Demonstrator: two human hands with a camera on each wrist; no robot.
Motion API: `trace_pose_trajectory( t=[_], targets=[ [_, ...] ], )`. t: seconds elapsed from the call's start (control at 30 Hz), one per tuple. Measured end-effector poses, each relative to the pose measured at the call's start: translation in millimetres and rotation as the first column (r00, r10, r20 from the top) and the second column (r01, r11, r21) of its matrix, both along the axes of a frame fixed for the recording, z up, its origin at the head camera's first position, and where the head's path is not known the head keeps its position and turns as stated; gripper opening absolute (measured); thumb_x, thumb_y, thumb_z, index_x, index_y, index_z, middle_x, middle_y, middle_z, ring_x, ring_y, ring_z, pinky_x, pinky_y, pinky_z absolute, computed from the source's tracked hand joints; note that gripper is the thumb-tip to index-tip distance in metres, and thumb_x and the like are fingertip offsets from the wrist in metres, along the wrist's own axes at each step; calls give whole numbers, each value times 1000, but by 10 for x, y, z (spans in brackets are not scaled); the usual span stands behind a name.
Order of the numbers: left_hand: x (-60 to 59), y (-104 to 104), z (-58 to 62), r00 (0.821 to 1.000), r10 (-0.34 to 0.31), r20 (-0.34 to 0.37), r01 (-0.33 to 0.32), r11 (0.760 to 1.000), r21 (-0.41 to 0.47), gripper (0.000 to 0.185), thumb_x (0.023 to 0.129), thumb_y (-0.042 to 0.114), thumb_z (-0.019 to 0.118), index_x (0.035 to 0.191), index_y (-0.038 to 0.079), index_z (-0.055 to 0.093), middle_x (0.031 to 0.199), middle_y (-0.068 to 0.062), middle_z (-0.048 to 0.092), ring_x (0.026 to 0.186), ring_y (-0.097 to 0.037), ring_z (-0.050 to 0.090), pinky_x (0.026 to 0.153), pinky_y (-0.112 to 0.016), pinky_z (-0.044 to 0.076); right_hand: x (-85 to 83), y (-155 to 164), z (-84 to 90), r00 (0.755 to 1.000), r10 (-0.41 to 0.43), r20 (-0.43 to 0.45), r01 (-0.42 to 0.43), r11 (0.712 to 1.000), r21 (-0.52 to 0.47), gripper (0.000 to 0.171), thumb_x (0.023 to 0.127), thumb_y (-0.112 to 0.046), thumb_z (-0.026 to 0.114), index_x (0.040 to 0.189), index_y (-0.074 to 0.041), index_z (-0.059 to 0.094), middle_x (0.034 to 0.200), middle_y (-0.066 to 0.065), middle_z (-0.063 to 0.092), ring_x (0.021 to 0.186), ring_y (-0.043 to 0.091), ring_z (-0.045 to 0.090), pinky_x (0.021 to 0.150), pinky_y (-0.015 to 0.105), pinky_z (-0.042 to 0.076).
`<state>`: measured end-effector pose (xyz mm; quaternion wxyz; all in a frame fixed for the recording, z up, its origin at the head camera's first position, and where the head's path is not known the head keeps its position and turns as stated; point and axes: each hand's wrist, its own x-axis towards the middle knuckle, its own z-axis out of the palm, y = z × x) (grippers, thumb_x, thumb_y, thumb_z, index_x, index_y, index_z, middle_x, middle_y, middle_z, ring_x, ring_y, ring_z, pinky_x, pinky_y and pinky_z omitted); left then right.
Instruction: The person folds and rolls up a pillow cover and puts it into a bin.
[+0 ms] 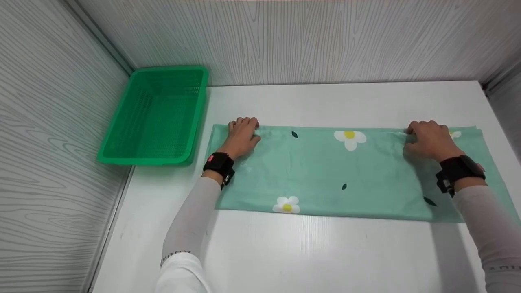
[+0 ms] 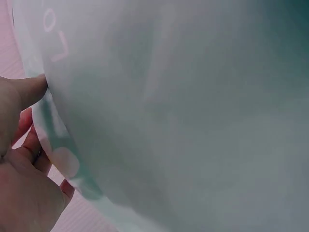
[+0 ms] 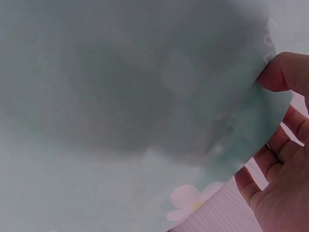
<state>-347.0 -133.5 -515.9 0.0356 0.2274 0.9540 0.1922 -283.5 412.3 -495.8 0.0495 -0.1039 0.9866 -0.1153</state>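
A light green cloth with white daisies and dark leaves lies folded into a long strip on the white table. My left hand grips its far edge near the left end. In the left wrist view, the left thumb lies over the cloth and the fingers go behind its edge. Toward the right end, my right hand holds the same far edge. The right wrist view has the right thumb on the near side of the cloth, fingers behind the rim.
A green plastic basket with perforated sides stands left of the cloth, near the back corner. Wood-grain panels rise behind the table and at both sides. White table surface shows in front of the cloth.
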Motion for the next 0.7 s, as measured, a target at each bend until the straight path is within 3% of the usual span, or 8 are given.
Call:
trace_pose_trajectory(
  t=[0.17, 0.37, 0.57, 0.7],
  targets=[
    [0, -40, 34, 999, 32, -24, -32, 1000, 1, 18, 100, 24, 49, 109, 11, 58, 103, -7, 54, 101, -27, 46, 96, -49, 25, 46, 67, 50, 999, 17, -49, -19, 999, -35, 26, 90, -11, 56, 108, 7, 62, 103, 29, 61, 97, 48, 53, 78, 64, 37],
    [-61, -39, 53, 993, 32, -110, -39, 998, -55, 24, 105, 24, 30, 103, 10, 49, 107, -10, 52, 115, -31, 44, 104, -53, 21, 46, 69, 125, 998, -44, -43, 38, 989, -141, 26, 98, -11, 44, 108, 9, 56, 103, 31, 57, 95, 47, 53, 79, 62, 37],
    [-121, 18, -6, 984, 66, -168, -84, 992, -98, 29, 106, 24, 25, 106, 10, 51, 120, -12, 48, 129, -33, 31, 108, -59, 12, 27, 10, 87, 994, -68, -81, 61, 994, -86, 28, 99, -13, 40, 108, 9, 56, 102, 29, 52, 95, 49, 48, 75, 65, 34],
    [-134, 72, -89, 983, 115, -144, -135, 981, -136, 26, 105, 22, 29, 109, 11, 53, 122, -12, 47, 131, -33, 30, 108, -60, 12, 45, -9, 6, 990, -102, -101, 95, 993, -69, 27, 98, -12, 40, 108, 8, 55, 107, 30, 49, 100, 51, 43, 81, 68, 29]
  ],
)
